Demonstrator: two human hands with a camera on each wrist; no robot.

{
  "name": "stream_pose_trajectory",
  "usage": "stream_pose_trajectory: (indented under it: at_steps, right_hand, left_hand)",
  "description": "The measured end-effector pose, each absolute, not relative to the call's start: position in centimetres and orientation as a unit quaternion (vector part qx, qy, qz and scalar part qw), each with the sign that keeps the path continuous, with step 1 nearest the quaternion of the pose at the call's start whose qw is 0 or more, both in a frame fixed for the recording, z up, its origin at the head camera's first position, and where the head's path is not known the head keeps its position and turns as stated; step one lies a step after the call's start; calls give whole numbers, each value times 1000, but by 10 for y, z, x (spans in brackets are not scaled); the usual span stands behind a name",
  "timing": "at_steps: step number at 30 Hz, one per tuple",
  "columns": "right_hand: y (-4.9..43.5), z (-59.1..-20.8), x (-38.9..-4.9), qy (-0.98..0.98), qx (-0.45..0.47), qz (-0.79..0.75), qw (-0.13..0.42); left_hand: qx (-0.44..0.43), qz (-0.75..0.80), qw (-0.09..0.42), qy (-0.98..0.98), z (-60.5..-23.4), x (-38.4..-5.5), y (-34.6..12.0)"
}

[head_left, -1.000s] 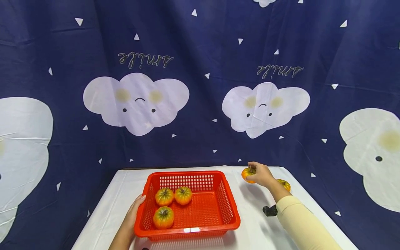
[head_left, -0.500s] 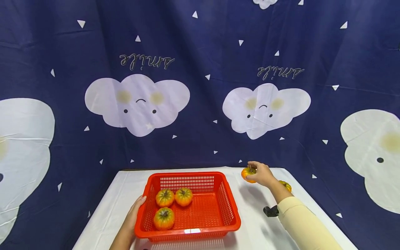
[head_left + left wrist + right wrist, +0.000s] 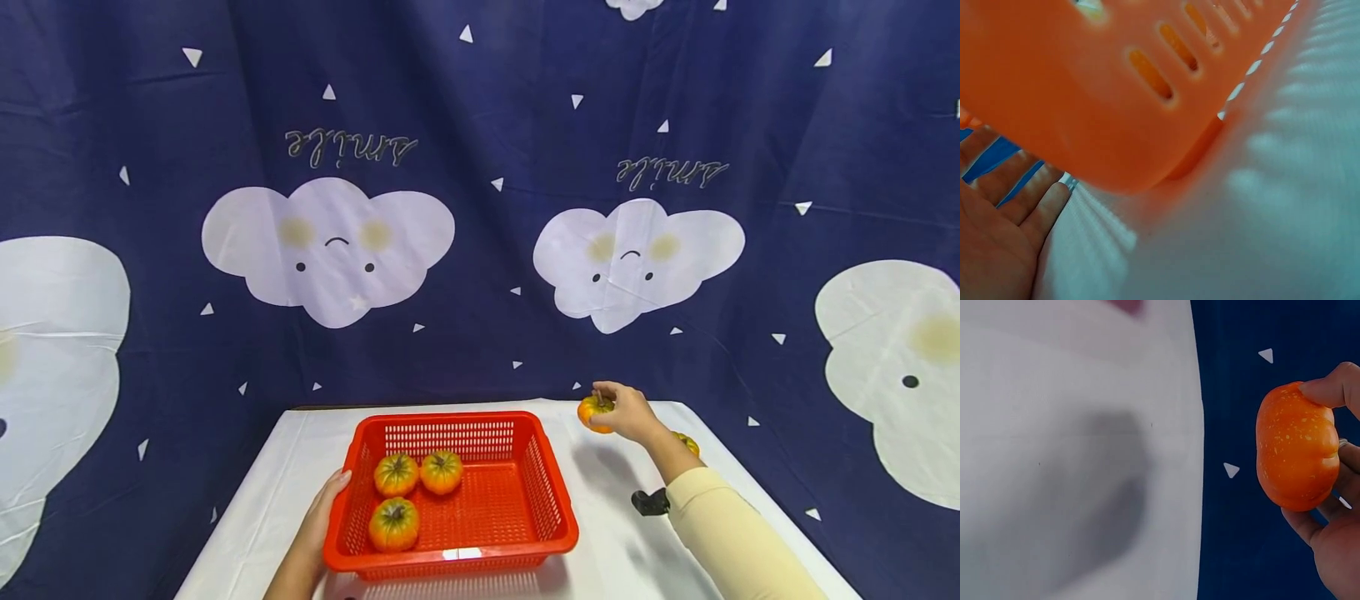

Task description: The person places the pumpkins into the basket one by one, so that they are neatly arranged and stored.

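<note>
In the head view my right hand (image 3: 628,414) pinches a small orange pumpkin (image 3: 591,413) above the far right of the table, its green top and stem facing up. The right wrist view shows the thumb on one side of the pumpkin (image 3: 1294,450) and fingers on the other. A red plastic basket (image 3: 480,504) with slotted sides stands left of it. Inside, along its left half, sit three similar pumpkins (image 3: 393,524). My left hand (image 3: 321,507) rests against the basket's left side. Its fingers (image 3: 1004,181) look straight in the left wrist view, their tips partly hidden by the basket wall.
Another pumpkin (image 3: 687,444) lies at the right edge of the table, partly hidden behind my right forearm. A black object (image 3: 650,502) shows beside the right sleeve. The white-covered table (image 3: 600,533) ends at a dark blue curtain (image 3: 480,350) with clouds.
My right hand has risen slightly with the pumpkin over the last half second. The left hand, the basket and the pumpkins inside it hold their places.
</note>
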State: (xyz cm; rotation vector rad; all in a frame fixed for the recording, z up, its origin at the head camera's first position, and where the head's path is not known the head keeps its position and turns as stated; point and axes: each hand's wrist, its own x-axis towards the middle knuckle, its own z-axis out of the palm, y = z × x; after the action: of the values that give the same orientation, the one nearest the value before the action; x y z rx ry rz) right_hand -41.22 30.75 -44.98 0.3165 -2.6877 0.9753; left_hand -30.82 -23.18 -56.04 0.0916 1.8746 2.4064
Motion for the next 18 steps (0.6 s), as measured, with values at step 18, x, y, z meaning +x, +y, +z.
stream_pose_trajectory:
  at_steps: [18]
  right_hand:
    - [277,-440,-422,-915,132,361,118]
  left_hand:
    - [19,794,38,607,-561,-307,-239]
